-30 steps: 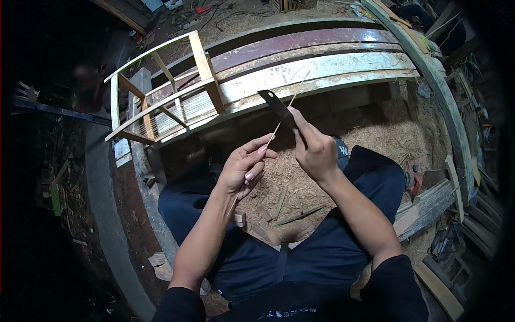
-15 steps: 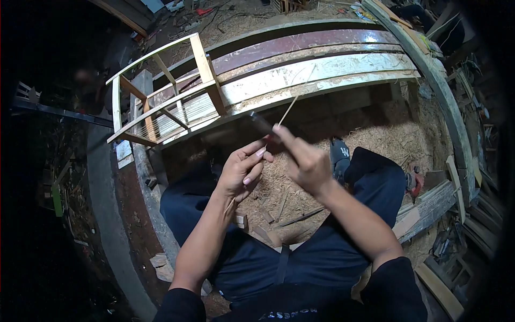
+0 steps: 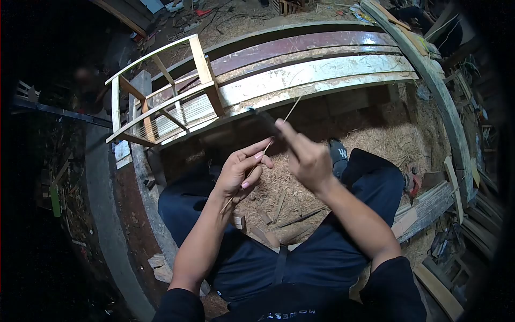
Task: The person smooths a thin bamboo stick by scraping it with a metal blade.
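The bench [image 3: 322, 68] stood in front of the person with the frame [image 3: 201, 64] upright on its left end, both well apart from the cutting edge, so neither looked at risk. The right hand [image 3: 311, 161] was closed on the blurred blade [image 3: 263, 120], and the left hand [image 3: 238, 172] pinched the strip [image 3: 291, 109], which slanted up from the left wrist past the blade towards the bench's near edge. A skid of the blade could have nicked the left fingertips just beside it, while too deep a bite could have snapped so thin a strip.
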`<move>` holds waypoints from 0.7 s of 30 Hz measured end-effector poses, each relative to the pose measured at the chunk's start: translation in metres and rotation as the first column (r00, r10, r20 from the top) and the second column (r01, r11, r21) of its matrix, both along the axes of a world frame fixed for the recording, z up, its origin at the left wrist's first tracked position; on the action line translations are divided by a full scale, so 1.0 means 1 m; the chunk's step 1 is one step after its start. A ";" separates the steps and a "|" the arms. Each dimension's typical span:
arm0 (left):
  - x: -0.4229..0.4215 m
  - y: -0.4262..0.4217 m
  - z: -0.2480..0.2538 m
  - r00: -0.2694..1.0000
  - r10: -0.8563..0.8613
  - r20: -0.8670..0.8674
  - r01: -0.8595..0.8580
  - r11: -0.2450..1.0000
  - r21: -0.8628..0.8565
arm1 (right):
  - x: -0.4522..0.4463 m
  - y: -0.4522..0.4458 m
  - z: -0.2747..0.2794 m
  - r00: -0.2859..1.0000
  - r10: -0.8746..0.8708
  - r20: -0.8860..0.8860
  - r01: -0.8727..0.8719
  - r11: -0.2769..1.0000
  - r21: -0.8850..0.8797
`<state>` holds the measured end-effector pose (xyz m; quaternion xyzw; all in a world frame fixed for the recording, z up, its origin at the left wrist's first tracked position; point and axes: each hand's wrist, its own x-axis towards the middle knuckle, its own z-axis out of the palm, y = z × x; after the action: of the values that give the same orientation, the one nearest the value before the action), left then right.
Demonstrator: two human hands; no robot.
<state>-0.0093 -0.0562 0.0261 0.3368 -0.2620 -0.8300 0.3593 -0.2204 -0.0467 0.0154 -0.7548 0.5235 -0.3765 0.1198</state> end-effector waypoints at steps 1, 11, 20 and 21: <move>0.003 0.000 -0.004 0.999 0.027 0.025 -0.028 0.999 0.026 | 0.005 0.011 0.004 0.998 0.057 -0.039 -0.055 0.998 0.032; 0.004 0.001 0.001 1.000 -0.026 -0.008 0.026 1.000 0.001 | 0.011 0.012 -0.003 0.993 0.099 0.067 -0.093 0.991 -0.097; 0.009 0.001 -0.003 0.997 -0.062 0.048 0.064 0.997 -0.039 | 0.009 0.011 -0.001 0.994 0.104 0.028 -0.101 0.991 -0.086; 0.008 0.000 -0.001 0.996 -0.067 0.054 0.069 0.997 -0.034 | 0.007 0.007 -0.003 0.994 0.099 0.035 -0.096 0.992 -0.083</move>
<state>-0.0009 -0.0564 0.0250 0.3428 -0.2975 -0.8277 0.3299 -0.2131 -0.0392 0.0124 -0.7764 0.4678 -0.4057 0.1175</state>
